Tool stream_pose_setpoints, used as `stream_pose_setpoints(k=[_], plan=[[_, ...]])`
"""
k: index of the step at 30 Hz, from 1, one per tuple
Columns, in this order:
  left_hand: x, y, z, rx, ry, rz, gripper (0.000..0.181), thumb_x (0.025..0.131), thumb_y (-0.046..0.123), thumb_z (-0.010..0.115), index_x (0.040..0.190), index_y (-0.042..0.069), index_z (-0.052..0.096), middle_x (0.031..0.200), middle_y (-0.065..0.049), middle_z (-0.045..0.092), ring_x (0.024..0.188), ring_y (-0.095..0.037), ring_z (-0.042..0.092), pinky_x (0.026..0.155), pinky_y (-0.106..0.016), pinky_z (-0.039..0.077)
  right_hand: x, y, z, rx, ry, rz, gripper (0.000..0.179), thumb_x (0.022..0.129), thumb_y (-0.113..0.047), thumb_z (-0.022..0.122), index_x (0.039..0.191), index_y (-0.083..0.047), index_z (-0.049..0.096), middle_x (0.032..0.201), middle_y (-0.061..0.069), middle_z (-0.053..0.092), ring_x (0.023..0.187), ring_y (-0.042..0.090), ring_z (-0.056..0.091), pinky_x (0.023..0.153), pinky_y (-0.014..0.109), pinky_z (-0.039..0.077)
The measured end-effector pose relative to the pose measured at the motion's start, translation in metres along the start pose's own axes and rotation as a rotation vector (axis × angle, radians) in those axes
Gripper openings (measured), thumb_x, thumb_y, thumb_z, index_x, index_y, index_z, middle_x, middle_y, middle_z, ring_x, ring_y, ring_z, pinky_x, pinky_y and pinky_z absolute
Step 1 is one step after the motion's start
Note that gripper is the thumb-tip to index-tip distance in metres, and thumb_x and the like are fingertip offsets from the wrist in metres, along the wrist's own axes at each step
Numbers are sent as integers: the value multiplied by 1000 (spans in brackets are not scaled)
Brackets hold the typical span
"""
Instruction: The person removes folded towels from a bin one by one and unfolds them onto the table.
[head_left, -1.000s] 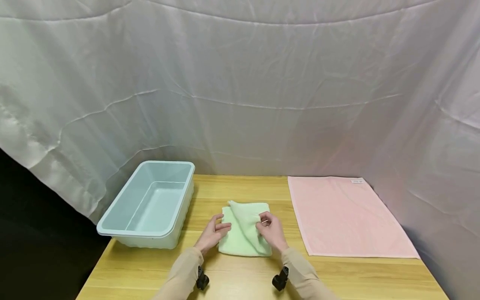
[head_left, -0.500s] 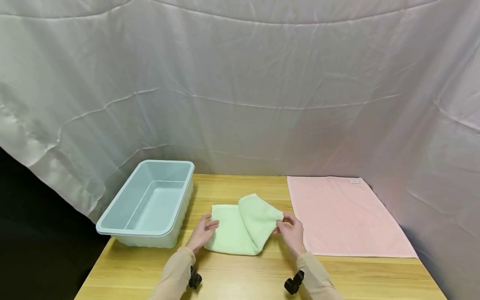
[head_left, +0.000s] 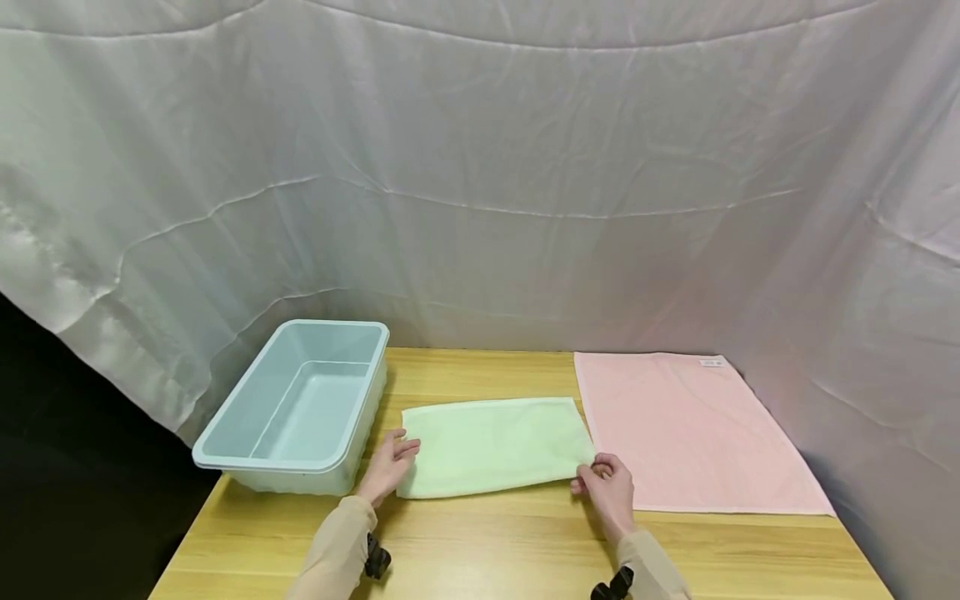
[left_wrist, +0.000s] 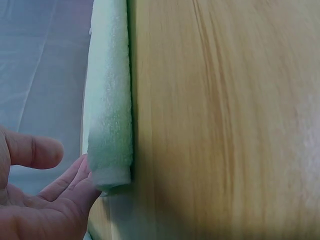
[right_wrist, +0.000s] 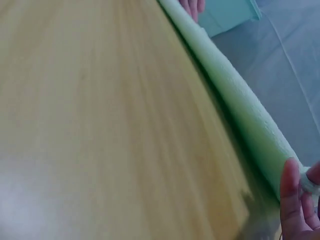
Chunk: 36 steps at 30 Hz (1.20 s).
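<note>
A light green towel (head_left: pixel 495 447) lies folded into a wide strip on the table, in the middle of the head view. At its near right corner, my right hand (head_left: pixel 609 492) pinches the cloth between thumb and fingers; the right wrist view shows the thumb and fingers at that corner (right_wrist: pixel 307 184). My left hand (head_left: pixel 386 468) rests at the towel's left end. In the left wrist view its fingers (left_wrist: pixel 75 187) touch the end of the towel, and the thumb (left_wrist: pixel 37 151) stands apart from them.
A pale blue plastic basin (head_left: pixel 363 417) stands at the left of the wooden table (head_left: pixel 487 550). To the right a pink towel (head_left: pixel 697 442) lies spread flat, close to the green one. Grey curtains (head_left: pixel 480 167) hang behind the table.
My right hand has pulled the green towel's upper layer over to the right, so the square bundle has become a wide strip. My left hand has moved left with the towel's left edge.
</note>
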<state>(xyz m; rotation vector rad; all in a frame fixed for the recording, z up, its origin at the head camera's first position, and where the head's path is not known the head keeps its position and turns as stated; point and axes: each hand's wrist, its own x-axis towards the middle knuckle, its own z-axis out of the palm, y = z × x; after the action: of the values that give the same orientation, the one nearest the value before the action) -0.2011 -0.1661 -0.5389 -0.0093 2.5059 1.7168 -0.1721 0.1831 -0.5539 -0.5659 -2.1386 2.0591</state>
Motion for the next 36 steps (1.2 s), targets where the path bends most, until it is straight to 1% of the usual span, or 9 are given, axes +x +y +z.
stream_pose_setpoints(k=[3, 6, 10, 13, 17, 19, 22, 28, 36], plan=[[0, 1, 0, 0, 2, 6, 50, 98, -2, 47, 142, -17, 32, 135, -36, 57, 127, -48, 56, 108, -55, 48, -3, 0, -4, -27, 12, -10, 32, 88, 1, 62, 114, 5, 43, 71, -3, 53, 47, 7, 58, 46, 24, 53], [0, 1, 1, 2, 7, 11, 50, 98, -1, 48, 142, -17, 33, 134, -37, 57, 127, -48, 57, 107, -54, 49, -7, -2, -4, -27, 2, -32, 29, 90, -2, 63, 111, 4, 43, 65, -3, 55, 43, 9, 54, 41, 25, 49], [1, 2, 4, 10, 10, 34, 50, 98, -1, 51, 143, -16, 34, 132, -36, 59, 125, -47, 58, 104, -52, 51, -9, -5, 7, -33, -47, -77, 21, 89, 1, 63, 106, 6, 51, 62, 4, 61, 43, 11, 56, 43, 26, 52], [4, 2, 8, -7, -5, 57, 50, 97, -1, 53, 143, -13, 37, 132, -34, 60, 124, -46, 58, 104, -51, 52, -9, -7, 20, -59, -103, -112, 19, 87, 5, 62, 105, 8, 57, 67, 14, 67, 47, 14, 61, 47, 29, 56], [5, 4, 14, -22, -61, 80, 50, 97, 0, 55, 144, -9, 40, 137, -31, 58, 127, -47, 56, 108, -55, 48, -7, -8, 37, -168, -211, -151, 20, 85, 4, 63, 105, 7, 63, 76, 20, 71, 55, 18, 65, 53, 30, 57], [5, 6, 16, -5, -90, 95, 50, 98, 2, 57, 145, -7, 40, 139, -29, 57, 130, -47, 53, 110, -57, 44, -6, -8, 43, -229, -262, -172, 20, 86, 1, 65, 106, 5, 65, 78, 18, 73, 58, 19, 66, 55, 29, 58], [7, 7, 17, 22, -115, 115, 50, 98, 3, 57, 145, -6, 41, 140, -27, 57, 134, -47, 50, 114, -59, 40, -5, -7, 49, -309, -305, -200, 23, 85, -2, 65, 107, 3, 66, 79, 14, 73, 61, 18, 67, 58, 27, 57], [9, 5, 17, 65, -140, 107, 51, 99, 5, 58, 146, -6, 40, 141, -26, 57, 137, -48, 46, 114, -61, 38, -5, -3, 52, -407, -308, -221, 24, 83, -6, 65, 107, 0, 68, 82, 9, 71, 66, 12, 61, 60, 23, 51], [9, 4, 16, 107, -166, 109, 54, 100, 8, 58, 146, -8, 36, 144, -27, 54, 139, -51, 42, 114, -63, 36, -6, -2, 53, -445, -308, -243, 23, 84, -7, 65, 106, -1, 67, 84, 8, 71, 68, 11, 57, 64, 22, 49]])
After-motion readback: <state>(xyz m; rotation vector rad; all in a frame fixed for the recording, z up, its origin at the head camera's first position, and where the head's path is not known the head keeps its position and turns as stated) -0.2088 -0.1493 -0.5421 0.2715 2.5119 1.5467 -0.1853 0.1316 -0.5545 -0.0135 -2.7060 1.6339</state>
